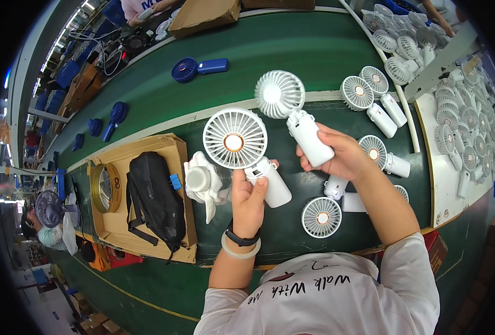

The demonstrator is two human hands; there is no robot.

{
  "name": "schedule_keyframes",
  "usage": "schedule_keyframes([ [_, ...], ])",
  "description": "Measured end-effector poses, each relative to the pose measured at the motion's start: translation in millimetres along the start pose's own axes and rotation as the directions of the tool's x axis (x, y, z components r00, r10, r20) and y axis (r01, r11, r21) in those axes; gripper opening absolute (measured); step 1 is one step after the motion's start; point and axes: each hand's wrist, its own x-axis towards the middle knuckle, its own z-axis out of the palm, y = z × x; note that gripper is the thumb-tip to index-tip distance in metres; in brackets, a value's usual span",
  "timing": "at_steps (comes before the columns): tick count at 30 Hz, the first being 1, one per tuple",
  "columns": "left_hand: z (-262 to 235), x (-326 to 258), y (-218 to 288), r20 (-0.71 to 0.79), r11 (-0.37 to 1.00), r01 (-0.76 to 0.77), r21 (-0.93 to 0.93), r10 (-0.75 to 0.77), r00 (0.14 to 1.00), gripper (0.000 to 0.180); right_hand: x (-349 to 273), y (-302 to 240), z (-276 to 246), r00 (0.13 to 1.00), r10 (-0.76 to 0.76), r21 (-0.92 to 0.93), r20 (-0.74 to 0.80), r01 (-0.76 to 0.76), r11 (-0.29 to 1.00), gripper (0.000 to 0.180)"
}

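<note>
My left hand (248, 201), with a dark wristband and a pale bangle on the wrist, is closed round the neck of a white handheld fan (275, 187). That fan's round grille, with a copper-coloured ring at its centre, faces up. Just to the right, my right hand (339, 153) grips the handle of a second white handheld fan (309, 137), its head tilted away. Below the right hand, more white fans (321, 218) lie on the green bench (225, 240), partly hidden by my forearm. A crumpled white cloth (211, 195) with a round whitish container sits beside my left hand.
A shallow cardboard tray (189, 234) at left holds a black pouch (157, 195) and a tape roll (106, 187). Blue fans (185, 70) lie on the green conveyor (147, 84). White fans (359, 92) stand at right, and many more are heaped on a board (426, 145). People work at the far side.
</note>
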Motion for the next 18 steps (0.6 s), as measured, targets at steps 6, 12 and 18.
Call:
schedule_keyframes([
  [6, 4, 1, 3, 0.002, 0.998, 0.040, -0.052, -0.040, 0.999, 0.039, -2, 15, 20, 0.974, -0.130, 0.365, 0.184, 0.055, 0.929, 0.043],
  [12, 4, 3, -5, 0.031, 0.997, 0.056, -0.049, -0.055, 0.998, 0.042, -5, 16, 23, 0.962, -0.167, 0.372, 0.214, 0.078, 0.925, 0.046],
  [18, 3, 1, -7, -0.006, 0.993, 0.113, -0.033, -0.114, 0.993, 0.042, 5, 15, 24, 0.965, -0.198, 0.259, 0.175, 0.149, 0.954, 0.051],
])
